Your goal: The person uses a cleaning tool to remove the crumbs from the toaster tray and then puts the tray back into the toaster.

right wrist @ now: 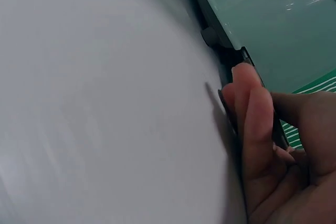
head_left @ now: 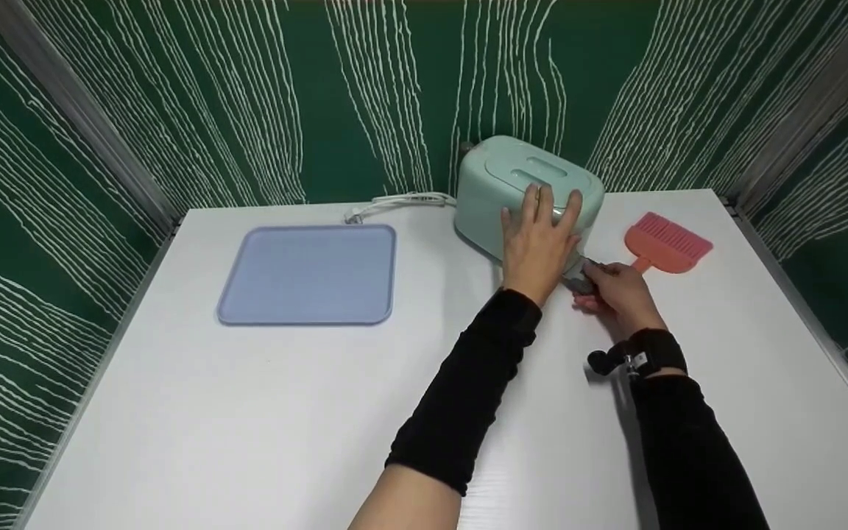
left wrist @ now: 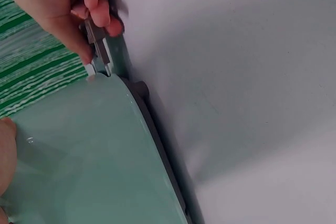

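Note:
A mint-green toaster (head_left: 484, 197) with a closed slotted lid stands at the back of the white table. My left hand (head_left: 539, 254) lies with spread fingers over its near side and top edge, steadying contact at the corner. At the toaster's right end, low by the table, my right hand (head_left: 624, 293) pinches the crumb tray (left wrist: 98, 39), a thin grey metal piece sticking out of the base. The tray's inner part is hidden inside the toaster. In the right wrist view, curled fingers (right wrist: 257, 124) cover most of it, beside a dark foot (right wrist: 209, 36) of the toaster.
A pale blue rectangular tray (head_left: 306, 276) lies flat to the left. Behind it, the white power cord (head_left: 417, 199) runs along the table's back edge. An orange-red brush (head_left: 663, 246) with pink bristles lies right of the toaster. Green walls with white lines (head_left: 387, 96) enclose the table.

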`<state>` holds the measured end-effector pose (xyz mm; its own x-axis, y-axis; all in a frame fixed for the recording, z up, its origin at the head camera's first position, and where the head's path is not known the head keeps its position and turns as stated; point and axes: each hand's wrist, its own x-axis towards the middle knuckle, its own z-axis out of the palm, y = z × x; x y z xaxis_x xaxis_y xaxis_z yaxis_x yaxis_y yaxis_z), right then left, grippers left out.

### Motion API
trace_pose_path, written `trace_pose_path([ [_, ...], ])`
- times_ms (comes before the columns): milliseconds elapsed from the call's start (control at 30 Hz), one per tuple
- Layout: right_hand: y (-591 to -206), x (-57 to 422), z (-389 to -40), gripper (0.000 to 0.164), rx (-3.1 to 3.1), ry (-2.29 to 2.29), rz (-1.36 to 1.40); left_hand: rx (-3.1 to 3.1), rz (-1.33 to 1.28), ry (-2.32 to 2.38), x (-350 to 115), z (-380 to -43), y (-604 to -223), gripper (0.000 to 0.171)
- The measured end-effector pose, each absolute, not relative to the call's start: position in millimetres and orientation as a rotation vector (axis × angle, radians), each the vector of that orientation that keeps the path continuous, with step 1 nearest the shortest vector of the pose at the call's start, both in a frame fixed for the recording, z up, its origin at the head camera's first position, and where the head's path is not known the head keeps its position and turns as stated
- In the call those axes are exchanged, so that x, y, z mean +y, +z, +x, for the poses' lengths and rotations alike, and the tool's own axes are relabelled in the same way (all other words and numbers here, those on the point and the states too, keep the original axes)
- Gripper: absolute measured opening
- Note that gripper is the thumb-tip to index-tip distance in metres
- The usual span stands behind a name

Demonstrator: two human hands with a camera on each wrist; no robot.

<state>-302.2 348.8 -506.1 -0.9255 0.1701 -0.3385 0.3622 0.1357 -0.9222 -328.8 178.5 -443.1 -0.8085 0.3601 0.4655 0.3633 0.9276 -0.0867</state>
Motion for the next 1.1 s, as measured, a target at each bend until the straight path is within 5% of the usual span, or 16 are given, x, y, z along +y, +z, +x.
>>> trace_pose_path([
  [200,-499.6,350.7,-299.3,0.038,2.198,-1.88,0.536,-2.64,-0.518,0.0,178.9,-329.1,-442.2,0.061],
  [1100,-475.6,347.8,-285.9,0.038,2.155,-1.839,0.48,-2.625,-0.525,-0.033,178.5,-330.0,-444.3,0.063],
])
